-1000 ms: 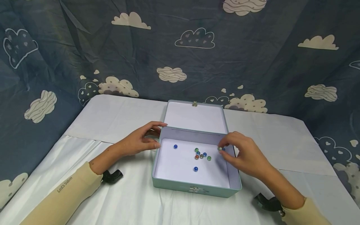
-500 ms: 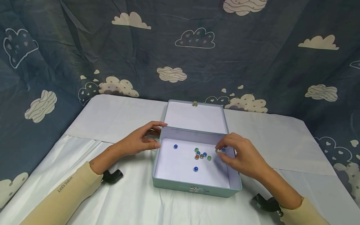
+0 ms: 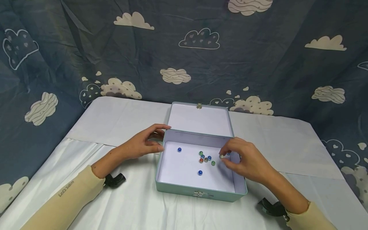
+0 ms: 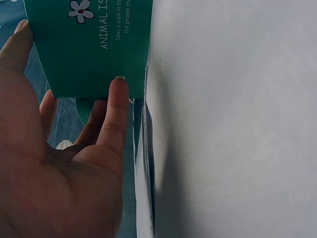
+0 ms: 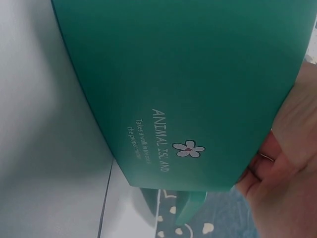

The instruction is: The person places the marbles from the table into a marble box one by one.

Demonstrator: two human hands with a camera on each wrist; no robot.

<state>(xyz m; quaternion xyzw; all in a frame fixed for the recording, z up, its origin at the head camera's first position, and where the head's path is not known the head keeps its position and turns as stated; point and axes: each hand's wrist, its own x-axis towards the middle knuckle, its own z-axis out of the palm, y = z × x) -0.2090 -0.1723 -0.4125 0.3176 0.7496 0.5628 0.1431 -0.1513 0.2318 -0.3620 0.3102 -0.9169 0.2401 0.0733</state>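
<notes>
A mint-green metal box [image 3: 187, 187] with a pale inside lies with its lid [image 3: 200, 118] swung back. At its left side my left hand [image 3: 142, 143] rests its thumb and a fingertip on the wall and rear corner; the left wrist view shows the thumb [image 4: 115, 111] against the green side. My right hand [image 3: 246, 157] reaches over the right wall and pinches a clear marble [image 3: 221, 156] between thumb and index finger. Just behind it a blue marble [image 3: 228, 153] is partly hidden by the fingers. A green marble [image 3: 213, 163] lies to its left.
Several marbles, including a red one [image 3: 201, 160], cluster mid-box. One blue marble [image 3: 179, 149] sits near the back left, another blue marble [image 3: 200, 172] nearer the front. White cloth [image 3: 129, 204] covers the table; a dark cloud-print curtain [image 3: 161, 48] hangs behind.
My right hand has shifted slightly left with the clear marble, away from the blue one by the right wall. The nearby green marble has moved a little toward the front. My left hand stays put.
</notes>
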